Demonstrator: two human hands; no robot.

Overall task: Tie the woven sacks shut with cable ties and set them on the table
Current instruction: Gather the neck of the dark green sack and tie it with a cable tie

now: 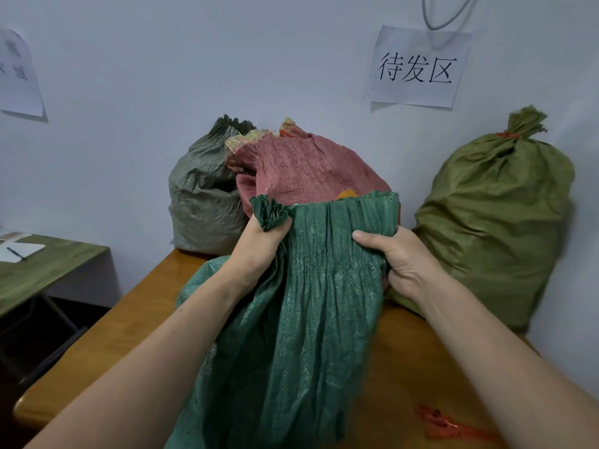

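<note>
A dark green woven sack [311, 312] stands in front of me on the wooden table [129, 319], its mouth pleated and partly gathered. My left hand [259, 251] grips the bunched left part of the mouth. My right hand [398, 257] holds the pleated right side, thumb on the front of the fabric. Orange cable ties [444, 424] lie on the table at the lower right. Behind stand a red sack [308, 166], a grey-green sack [204, 196] and an olive sack [496, 222] tied at the neck with an orange tie.
A white wall with a paper sign [418, 66] rises right behind the table. To the left stands a lower green desk [42, 270] with a notepad and pen, and a dark gap separates it from the table.
</note>
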